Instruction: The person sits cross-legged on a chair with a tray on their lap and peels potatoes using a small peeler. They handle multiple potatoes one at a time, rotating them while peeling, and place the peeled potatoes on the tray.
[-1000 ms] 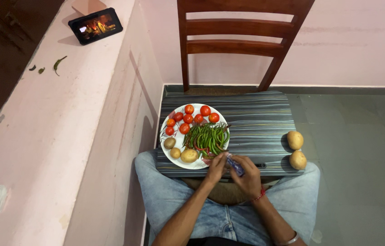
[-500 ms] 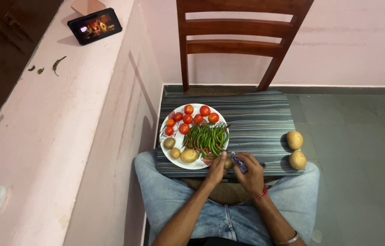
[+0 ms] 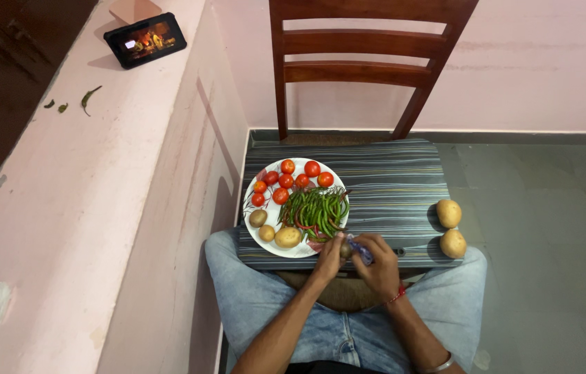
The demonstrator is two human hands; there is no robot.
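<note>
Pink-walled room, striped chair seat [image 3: 390, 180]: at near edge, left hand [image 3: 327, 257] clamped on small potato [image 3: 345, 249], right hand [image 3: 378, 262] closed on peeler [image 3: 361, 251], touching potato's right side.

We cannot make out the small brownish thing [image 3: 345, 249] pinched between our left hand [image 3: 327, 257] and right hand [image 3: 378, 266]; the fingers [image 3: 338, 242] cover most of it. The bluish tool [image 3: 361, 251] in the right hand is too small to identify. The chair [image 3: 369, 62] loses its top at the upper edge. Our forearms run off the bottom edge. The tablet [image 3: 145, 39] screen shows only a blur of orange.
</note>
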